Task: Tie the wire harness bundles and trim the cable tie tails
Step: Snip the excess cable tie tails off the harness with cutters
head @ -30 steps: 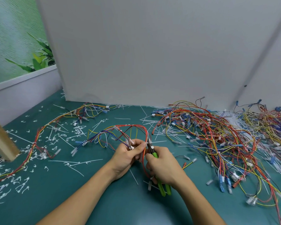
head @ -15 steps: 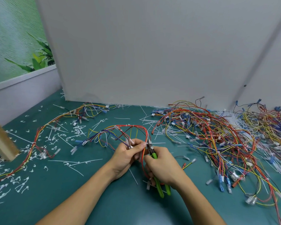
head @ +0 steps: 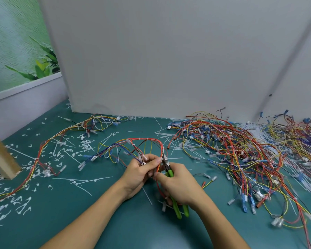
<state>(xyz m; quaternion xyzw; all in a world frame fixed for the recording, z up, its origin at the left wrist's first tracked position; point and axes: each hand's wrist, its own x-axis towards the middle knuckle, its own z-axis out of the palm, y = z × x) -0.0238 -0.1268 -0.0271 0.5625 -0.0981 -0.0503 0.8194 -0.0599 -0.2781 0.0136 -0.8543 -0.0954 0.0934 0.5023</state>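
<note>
A wire harness (head: 144, 141) of red, yellow and blue wires arches over the green table in front of me. My left hand (head: 140, 175) grips its wires near the arch's right leg, thumb on top. My right hand (head: 178, 184) holds green-handled cutters (head: 176, 207), jaws pointing up at the red wires beside my left thumb. The right fingers also pinch the red wires. White cable ties ring the harness along the top of the arch.
A big tangle of loose harnesses (head: 241, 155) fills the right side. A long tied harness (head: 43, 151) runs along the left. Cut tie tails (head: 22, 205) litter the table. A wooden post (head: 0, 159) stands at left, a white panel (head: 169, 60) behind.
Both hands stay at the same spot on the harness. The cutters have shifted slightly left and their handles sit a little nearer me.
</note>
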